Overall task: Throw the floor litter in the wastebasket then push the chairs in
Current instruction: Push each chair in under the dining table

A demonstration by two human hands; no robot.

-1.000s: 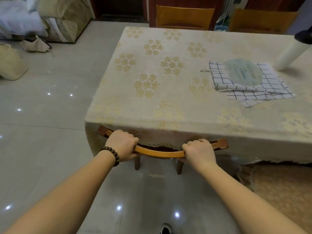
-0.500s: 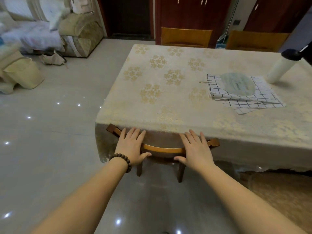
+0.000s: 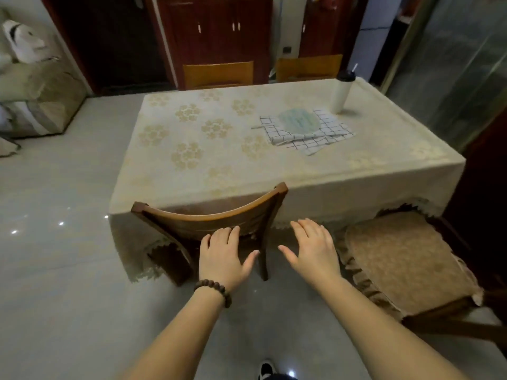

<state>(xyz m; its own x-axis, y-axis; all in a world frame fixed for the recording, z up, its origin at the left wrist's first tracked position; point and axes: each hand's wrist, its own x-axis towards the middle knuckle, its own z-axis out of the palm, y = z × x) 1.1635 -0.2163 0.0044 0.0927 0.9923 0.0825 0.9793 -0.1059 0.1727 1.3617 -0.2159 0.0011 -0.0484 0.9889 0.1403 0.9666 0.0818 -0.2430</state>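
A wooden chair [image 3: 211, 215] with a curved backrest stands pushed in against the near edge of the table [image 3: 192, 165], its seat hidden under the cream tablecloth. My left hand [image 3: 222, 256], with a bead bracelet at the wrist, hovers open in front of the backrest's lower right part; whether it touches is unclear. My right hand [image 3: 310, 248] is open too, fingers spread, just right of the chair and clear of it. A second chair [image 3: 406, 259] with a brown cushioned seat stands pulled out at the right, only its front edge under the cloth. No litter or wastebasket is in view.
On the table lie a checked cloth [image 3: 310, 133] with a round fan and a white bottle [image 3: 341, 94]. Two yellow chairs [image 3: 218, 74] stand at the far side before red cabinets. A sofa [image 3: 35, 86] is at the left. Glossy grey floor surrounds me; my shoe [image 3: 266, 370] shows below.
Both hands let go of the chair's top rail, opened and drew back from it. The view lifted and turned right, bringing the cushioned chair into sight.
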